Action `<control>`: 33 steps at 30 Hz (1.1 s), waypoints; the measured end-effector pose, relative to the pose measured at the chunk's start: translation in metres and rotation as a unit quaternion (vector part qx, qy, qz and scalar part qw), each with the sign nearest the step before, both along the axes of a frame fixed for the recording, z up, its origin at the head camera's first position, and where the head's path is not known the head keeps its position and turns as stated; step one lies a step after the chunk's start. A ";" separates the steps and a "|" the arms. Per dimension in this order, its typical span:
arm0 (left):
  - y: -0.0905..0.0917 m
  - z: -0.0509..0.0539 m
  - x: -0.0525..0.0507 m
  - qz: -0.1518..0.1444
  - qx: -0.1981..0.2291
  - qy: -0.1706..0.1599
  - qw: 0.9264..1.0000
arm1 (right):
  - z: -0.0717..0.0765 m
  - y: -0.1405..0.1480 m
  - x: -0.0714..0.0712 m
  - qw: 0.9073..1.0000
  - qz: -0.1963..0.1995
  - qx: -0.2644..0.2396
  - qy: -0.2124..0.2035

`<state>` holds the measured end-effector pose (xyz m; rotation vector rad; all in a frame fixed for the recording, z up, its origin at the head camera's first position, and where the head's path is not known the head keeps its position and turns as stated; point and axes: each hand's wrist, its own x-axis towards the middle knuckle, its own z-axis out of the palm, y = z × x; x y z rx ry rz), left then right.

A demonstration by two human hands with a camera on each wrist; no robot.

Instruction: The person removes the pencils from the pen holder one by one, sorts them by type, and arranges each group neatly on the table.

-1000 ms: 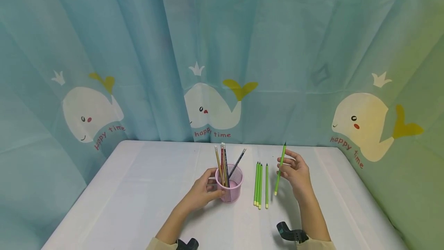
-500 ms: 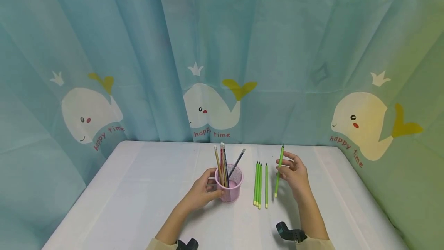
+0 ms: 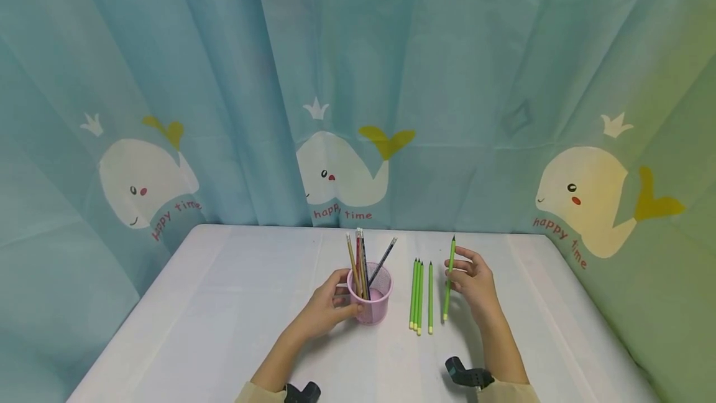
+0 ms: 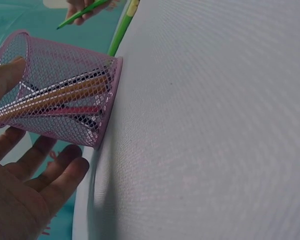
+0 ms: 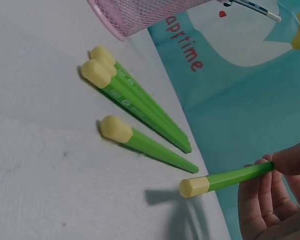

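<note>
My left hand (image 3: 323, 311) holds a pink mesh pencil cup (image 3: 376, 312), thumb on the near side and fingers around the far left. Several pencils (image 4: 65, 97) lean inside the cup, one dark pencil (image 3: 383, 261) tilting right. My right hand (image 3: 474, 283) pinches a green pencil (image 5: 235, 177) between thumb and fingers, its dark tip pointing away and its pale yellow eraser end toward me. This pencil is above the table, with its shadow below. Left of it lie several matching green pencils (image 3: 420, 300), side by side, with a single green pencil (image 3: 431, 297) slightly apart.
A white cloth-covered table (image 3: 212, 328) lies beneath everything. Behind it hangs a blue-green curtain (image 3: 470, 79) printed with whales. Dark cameras (image 3: 468, 375) are strapped to both wrists.
My right hand has shifted slightly left and toward me, carrying the green pencil, which now stands a little straighter in the head view. My left hand and the cup stay in place.
</note>
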<state>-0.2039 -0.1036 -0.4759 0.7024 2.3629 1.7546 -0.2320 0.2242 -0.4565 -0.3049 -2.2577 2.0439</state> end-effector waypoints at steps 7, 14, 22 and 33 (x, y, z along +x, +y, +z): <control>0.000 0.000 0.000 0.001 -0.004 -0.002 1.000 | -0.007 -0.001 -0.001 0.999 0.003 0.027 -0.018; 0.000 -0.001 -0.001 -0.001 -0.006 0.011 1.000 | -0.011 -0.002 -0.002 0.998 0.008 0.053 -0.023; 0.000 -0.002 -0.001 0.000 -0.008 0.010 1.000 | -0.018 -0.001 -0.002 0.994 0.013 0.094 -0.045; 0.000 -0.001 0.000 -0.003 -0.002 0.005 1.000 | -0.027 -0.003 -0.003 0.988 0.023 0.134 -0.067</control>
